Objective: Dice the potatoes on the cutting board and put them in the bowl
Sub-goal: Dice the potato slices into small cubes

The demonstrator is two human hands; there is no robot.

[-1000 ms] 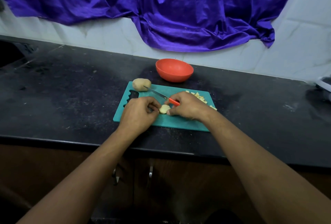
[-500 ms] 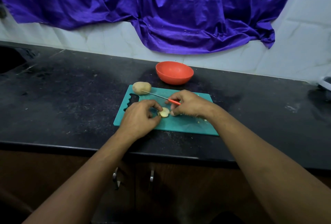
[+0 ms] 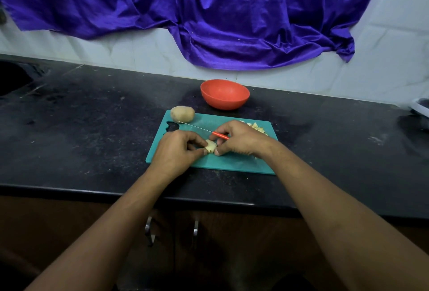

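On the teal cutting board (image 3: 232, 163) both hands meet over one small potato piece (image 3: 210, 146). It is pale yellow and peeled, a low lump with an uneven, notched edge, lying on the board a little towards its near side. The left hand (image 3: 174, 151) has its fingers curled in, and thumb and fingertips pinch the piece from the left. The right hand (image 3: 241, 139) comes in from the other side: its fingers are bent round the red handle of a thin knife (image 3: 202, 129), and its thumb tip rests against the right edge of the piece. The narrow blade runs up and to the left, away from the person, with its tip close to a whole potato (image 3: 182, 114). I cannot tell whether the blade touches the board.

That whole potato is tan, smooth and oval, with its skin on, and sits at the board's far left corner beside the board's cut-out grip. At the far right of the board, partly hidden behind the right hand, lie the diced pieces (image 3: 256, 127), small pale cubes in a loose heap.

The orange-red bowl (image 3: 224, 93) stands upright on the black counter (image 3: 92, 128) just beyond the board's far edge; nothing shows inside it from here. A purple cloth (image 3: 209, 11) hangs over the white tiled wall (image 3: 116, 49) behind, and two metal cabinet handles (image 3: 149, 228) show below the counter's front edge.
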